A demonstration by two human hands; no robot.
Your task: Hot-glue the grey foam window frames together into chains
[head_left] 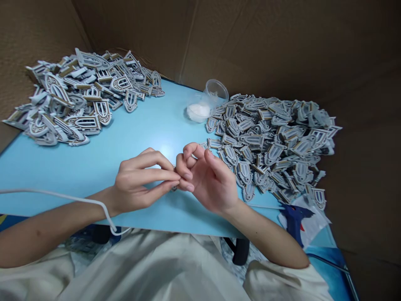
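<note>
My left hand (145,179) and my right hand (209,179) meet over the front of the blue table (147,129). The left fingers are stretched forward and pressed together at their tips in a pinch. Palm up, the right hand has its fingers curled against those tips, with its thumb raised apart. A sliver of a small greyish piece (174,188) peeks out below the joined fingertips; the rest is covered, so its kind cannot be told. Closest to the right hand lies a heap of grey-white arched plastic pieces (266,142).
Another heap of arched white pieces with gold trim (78,96) lies at the back left. A clear cup with white material (199,110) stands near a second clear cup (219,90). A blue glue gun (294,219) rests at right. A white cable (62,194) crosses my left forearm. Cardboard walls (219,42) enclose the table.
</note>
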